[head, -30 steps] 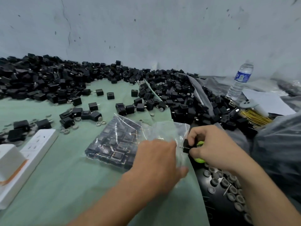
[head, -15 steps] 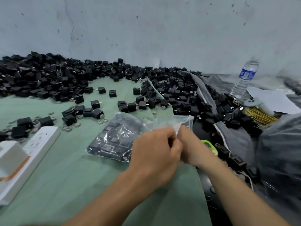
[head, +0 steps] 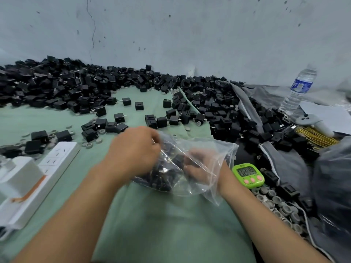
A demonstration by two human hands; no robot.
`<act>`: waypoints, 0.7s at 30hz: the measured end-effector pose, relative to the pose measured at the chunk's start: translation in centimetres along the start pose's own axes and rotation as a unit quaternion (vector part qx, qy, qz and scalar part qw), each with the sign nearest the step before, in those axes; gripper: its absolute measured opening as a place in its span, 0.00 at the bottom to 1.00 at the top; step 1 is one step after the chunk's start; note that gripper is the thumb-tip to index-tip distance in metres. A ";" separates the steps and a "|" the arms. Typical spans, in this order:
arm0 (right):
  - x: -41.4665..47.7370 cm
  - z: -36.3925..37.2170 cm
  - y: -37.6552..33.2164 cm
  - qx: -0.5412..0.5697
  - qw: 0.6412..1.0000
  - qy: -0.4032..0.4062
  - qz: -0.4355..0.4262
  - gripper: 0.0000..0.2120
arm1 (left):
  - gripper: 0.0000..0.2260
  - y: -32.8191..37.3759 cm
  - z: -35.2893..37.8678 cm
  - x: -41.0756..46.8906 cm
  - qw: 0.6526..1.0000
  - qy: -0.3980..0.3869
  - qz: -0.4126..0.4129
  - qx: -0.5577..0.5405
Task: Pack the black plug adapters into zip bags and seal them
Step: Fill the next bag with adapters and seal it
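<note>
A clear zip bag (head: pixel 214 168) partly filled with black plug adapters (head: pixel 163 177) is held up just above the green cloth (head: pixel 171 224) at the centre. My left hand (head: pixel 135 151) pinches the bag's upper left edge. My right hand (head: pixel 199 167) shows through the plastic, its fingers curled round the bag from behind. I cannot tell whether the bag's zip is closed. Loose black adapters (head: pixel 57 88) lie heaped along the wall and to the right.
A white power strip (head: pixel 47 168) lies at the left. A green timer (head: pixel 248 174) stands right of the bag, with grey rings (head: pixel 275 202) near it. A water bottle (head: pixel 298 90), gold twist ties (head: pixel 315 135) and a white controller (head: pixel 311 122) sit at the far right.
The bag has come up off the cloth and swung toward the right. My right hand has moved behind it, and my left hand has shifted to the bag's upper left edge.
</note>
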State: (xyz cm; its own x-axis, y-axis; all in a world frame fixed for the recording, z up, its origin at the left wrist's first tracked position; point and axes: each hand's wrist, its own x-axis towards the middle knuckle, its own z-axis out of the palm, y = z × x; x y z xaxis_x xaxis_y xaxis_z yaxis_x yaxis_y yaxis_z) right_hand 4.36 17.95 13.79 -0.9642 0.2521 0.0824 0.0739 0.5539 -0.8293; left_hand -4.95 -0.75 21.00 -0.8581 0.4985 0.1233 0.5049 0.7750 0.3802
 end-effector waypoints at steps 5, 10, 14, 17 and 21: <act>0.3 -0.3 -0.1 -0.061 0.995 -0.043 -0.066 0.09 | 0.09 -4.1 -1.2 1.0 0.993 -0.114 -0.029 -0.009; 0.4 -0.7 -0.5 -0.114 0.984 -0.070 -0.117 0.11 | 0.37 -3.0 -0.7 0.5 0.973 -0.226 0.041 0.004; 0.1 -0.4 -0.4 0.014 0.996 -0.035 -0.085 0.04 | 0.47 -2.7 0.3 0.2 0.968 -0.239 0.063 0.044; 0.4 -0.1 -0.2 0.021 0.997 0.036 -0.068 0.05 | 0.47 -2.8 0.5 0.3 0.970 -0.235 0.057 0.038; 0.3 0.2 -0.5 -0.129 0.989 0.040 -0.064 0.10 | 0.47 -3.1 0.8 0.4 0.972 -0.225 0.058 0.027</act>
State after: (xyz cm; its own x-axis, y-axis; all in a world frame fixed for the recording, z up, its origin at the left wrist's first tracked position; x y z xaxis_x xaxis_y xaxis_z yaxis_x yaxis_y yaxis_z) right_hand 3.93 17.61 14.08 -0.9473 0.2234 0.2295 0.0253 0.7665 -0.6417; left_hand -6.72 -2.62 19.13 -0.6734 0.6937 -0.2556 0.6102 0.7167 0.3376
